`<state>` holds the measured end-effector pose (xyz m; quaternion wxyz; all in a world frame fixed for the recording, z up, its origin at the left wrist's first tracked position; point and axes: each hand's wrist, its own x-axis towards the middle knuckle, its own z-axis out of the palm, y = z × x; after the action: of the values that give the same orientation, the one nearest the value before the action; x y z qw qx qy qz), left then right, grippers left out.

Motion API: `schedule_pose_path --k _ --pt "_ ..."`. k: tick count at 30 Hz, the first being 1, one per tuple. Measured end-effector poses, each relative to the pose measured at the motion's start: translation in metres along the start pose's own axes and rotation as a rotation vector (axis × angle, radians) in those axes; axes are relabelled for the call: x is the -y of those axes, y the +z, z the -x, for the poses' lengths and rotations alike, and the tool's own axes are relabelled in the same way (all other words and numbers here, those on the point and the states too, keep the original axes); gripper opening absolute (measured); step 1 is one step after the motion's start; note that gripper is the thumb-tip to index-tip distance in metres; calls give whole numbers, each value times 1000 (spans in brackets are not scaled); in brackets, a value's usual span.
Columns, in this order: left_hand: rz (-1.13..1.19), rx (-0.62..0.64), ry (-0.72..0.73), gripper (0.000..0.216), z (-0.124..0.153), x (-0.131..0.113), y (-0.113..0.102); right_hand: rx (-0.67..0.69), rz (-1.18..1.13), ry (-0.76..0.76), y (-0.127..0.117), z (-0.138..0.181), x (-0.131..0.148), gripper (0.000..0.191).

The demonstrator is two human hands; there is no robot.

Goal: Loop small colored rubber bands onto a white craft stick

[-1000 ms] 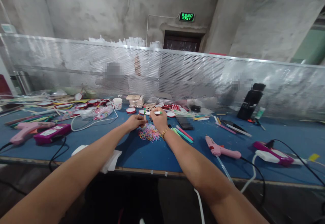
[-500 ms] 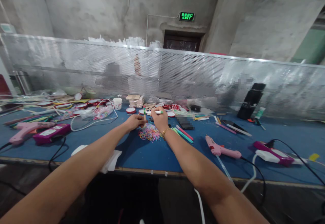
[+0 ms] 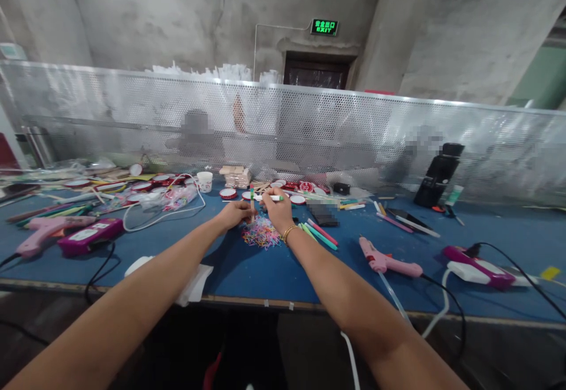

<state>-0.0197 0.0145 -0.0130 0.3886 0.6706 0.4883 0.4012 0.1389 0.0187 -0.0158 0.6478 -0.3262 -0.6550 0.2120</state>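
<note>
My left hand (image 3: 237, 215) pinches a thin wooden stick (image 3: 252, 196) and keeps it upright; green and reddish bands show near its top. Closed around a white marker with a green part (image 3: 276, 198) is my right hand (image 3: 280, 213), just to the right of the stick. The marker lies nearly level, its tip end toward the stick; whether it touches cannot be made out. Below both hands a pile of small multicoloured bits (image 3: 262, 234) is heaped on the blue table (image 3: 247, 278).
Several markers (image 3: 322, 235) lie right of the pile, near a dark flat object (image 3: 324, 213). Pink glue guns (image 3: 389, 262) (image 3: 48, 230) rest on both sides, with corded purple power strips (image 3: 480, 267). Red-rimmed small drums (image 3: 228, 193) and a paper cup (image 3: 204, 182) stand behind.
My right hand and the marker have shifted slightly, with more of the marker showing toward the stick. My left hand holds the stick in about the same place.
</note>
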Motion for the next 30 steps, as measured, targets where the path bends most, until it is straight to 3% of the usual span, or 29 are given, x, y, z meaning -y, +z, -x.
schedule_pose_path --k 12,17,24,30 --pt "109 6 5 43 -1 -1 0 -43 -78 -1 0 1 -3 13" --pt "104 16 -12 42 -1 -2 2 -64 6 -28 0 3 4 13" --pt "182 87 -40 41 4 -11 3 22 64 -60 4 8 0 22" --pt "175 105 -41 39 4 -11 3 15 134 -11 5 8 -4 26"
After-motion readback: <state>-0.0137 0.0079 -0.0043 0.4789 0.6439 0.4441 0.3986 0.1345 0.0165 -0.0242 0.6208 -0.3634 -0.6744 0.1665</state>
